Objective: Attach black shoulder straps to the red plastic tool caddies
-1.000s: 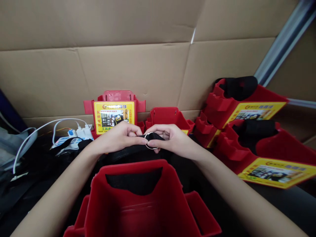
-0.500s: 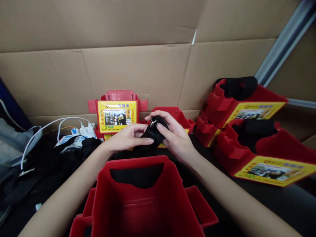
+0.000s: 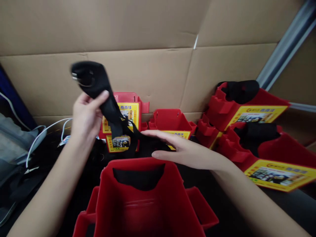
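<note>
My left hand (image 3: 87, 113) is closed round a black webbing belt (image 3: 105, 95), raised above the table at the left. A metal buckle (image 3: 75, 76) shows at the belt's folded upper end, blurred by motion. From there the belt runs down and right, behind the red plastic tool box (image 3: 148, 200) in front of me. Over its lower black part lies my right hand (image 3: 179, 149), fingers stretched out and thumb apart, beside the box's back rim. Inside the box's back wall, a piece of black fabric (image 3: 139, 177) shows.
Labelled red boxes (image 3: 124, 98) stand stacked at the back, with another red box (image 3: 169, 120) beside them. On the right are more red boxes (image 3: 269, 148) holding rolled black belts. White cables (image 3: 37, 140) and black straps lie on the left. A cardboard wall (image 3: 138, 75) closes the back.
My left hand has lifted the belt's buckle end up and left. My right hand has let go of that end, and its fingers have straightened out over the lower part.
</note>
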`<state>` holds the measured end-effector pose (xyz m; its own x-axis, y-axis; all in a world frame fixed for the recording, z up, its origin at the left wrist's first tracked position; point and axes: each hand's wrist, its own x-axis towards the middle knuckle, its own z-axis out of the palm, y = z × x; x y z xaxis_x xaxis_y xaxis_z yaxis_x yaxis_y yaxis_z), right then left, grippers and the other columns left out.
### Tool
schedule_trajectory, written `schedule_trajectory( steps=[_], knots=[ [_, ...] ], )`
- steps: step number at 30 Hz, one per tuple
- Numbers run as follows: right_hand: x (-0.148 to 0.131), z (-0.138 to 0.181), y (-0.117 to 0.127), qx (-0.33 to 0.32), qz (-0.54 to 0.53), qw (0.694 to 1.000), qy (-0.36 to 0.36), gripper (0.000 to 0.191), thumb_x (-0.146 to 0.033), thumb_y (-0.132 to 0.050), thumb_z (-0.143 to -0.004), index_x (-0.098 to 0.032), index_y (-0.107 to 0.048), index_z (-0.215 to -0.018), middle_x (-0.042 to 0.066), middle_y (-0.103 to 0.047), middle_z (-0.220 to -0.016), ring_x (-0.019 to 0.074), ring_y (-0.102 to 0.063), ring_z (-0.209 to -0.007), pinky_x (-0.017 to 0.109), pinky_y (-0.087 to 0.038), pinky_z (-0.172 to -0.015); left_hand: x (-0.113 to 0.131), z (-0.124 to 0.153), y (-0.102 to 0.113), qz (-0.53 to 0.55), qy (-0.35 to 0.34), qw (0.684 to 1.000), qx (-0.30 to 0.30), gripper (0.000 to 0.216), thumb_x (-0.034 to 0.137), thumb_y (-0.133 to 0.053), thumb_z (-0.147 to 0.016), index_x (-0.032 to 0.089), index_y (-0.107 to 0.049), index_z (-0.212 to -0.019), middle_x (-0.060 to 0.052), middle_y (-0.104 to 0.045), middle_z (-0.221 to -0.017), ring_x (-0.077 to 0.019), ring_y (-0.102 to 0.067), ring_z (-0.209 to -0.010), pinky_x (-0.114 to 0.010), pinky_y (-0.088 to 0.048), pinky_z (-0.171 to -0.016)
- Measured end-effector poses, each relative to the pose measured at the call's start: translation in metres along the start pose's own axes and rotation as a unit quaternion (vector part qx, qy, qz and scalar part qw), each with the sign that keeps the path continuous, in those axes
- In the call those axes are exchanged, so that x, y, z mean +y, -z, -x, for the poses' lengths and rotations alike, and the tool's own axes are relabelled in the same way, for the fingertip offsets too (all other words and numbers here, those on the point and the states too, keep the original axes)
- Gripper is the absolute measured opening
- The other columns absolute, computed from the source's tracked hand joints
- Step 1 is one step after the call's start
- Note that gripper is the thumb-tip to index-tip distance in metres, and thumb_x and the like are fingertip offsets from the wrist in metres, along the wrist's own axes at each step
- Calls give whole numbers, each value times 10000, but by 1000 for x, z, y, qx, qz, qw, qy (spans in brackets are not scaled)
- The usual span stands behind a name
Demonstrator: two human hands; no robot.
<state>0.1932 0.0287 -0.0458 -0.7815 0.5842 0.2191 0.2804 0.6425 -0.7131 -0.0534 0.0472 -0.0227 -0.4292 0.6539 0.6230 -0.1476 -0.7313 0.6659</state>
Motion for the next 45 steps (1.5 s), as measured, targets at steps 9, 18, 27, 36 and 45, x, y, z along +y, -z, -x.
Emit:
schedule_trajectory(
  steps=[9, 18, 27, 36, 45],
  knots=[
    [15, -13, -8, 32, -28, 999, 6, 352, -340, -505, -831, -213, -562, -1155, 39, -649, -965, 131, -606, -843, 265, -483, -735, 55, 25, -3, -1, 129, 991, -32, 88, 225, -658, -710, 208, -600, -773, 47, -668, -792, -138, -607, -938, -217, -534, -755],
    [25, -13, 8, 123, 91, 988, 27, 213, -279, -525, -815, -182, -677, -928, 21, -676, -927, 175, -622, -849, 275, -475, -741, 23, 74, -31, -345, 78, 771, -530, 74, 104, -546, -705, 174, -560, -686, 15, -632, -714, -137, -599, -663, -230, -464, -588],
    [16, -7, 16, 189, 166, 962, 103, 199, -235, -488, -840, -212, -662, -934, 49, -603, -996, 160, -564, -922, 294, -448, -813, 49, 63, -24, -325, -3, 661, -676, 264, 160, -519, -802, 268, -623, -1019, 4, -588, -1159, -170, -530, -1084, -222, -403, -918],
    [-13, 11, -26, -100, 262, 960, 20, 314, -333, -595, -772, -258, -615, -1076, 45, -623, -972, 169, -594, -772, 284, -455, -671, 16, 35, 7, -611, -15, 691, -386, 405, 499, -511, -772, 164, -599, -981, -58, -613, -698, -180, -533, -563, -270, -344, -494],
    [6, 5, -39, -234, 318, 900, -182, 288, -221, -570, -725, -258, -665, -995, 79, -622, -950, 261, -614, -825, 298, -454, -578, 18, 44, -22, -481, -5, 772, -414, 168, 250, -622, -709, 196, -654, -865, 14, -603, -693, -115, -548, -632, -205, -395, -546]
  ],
)
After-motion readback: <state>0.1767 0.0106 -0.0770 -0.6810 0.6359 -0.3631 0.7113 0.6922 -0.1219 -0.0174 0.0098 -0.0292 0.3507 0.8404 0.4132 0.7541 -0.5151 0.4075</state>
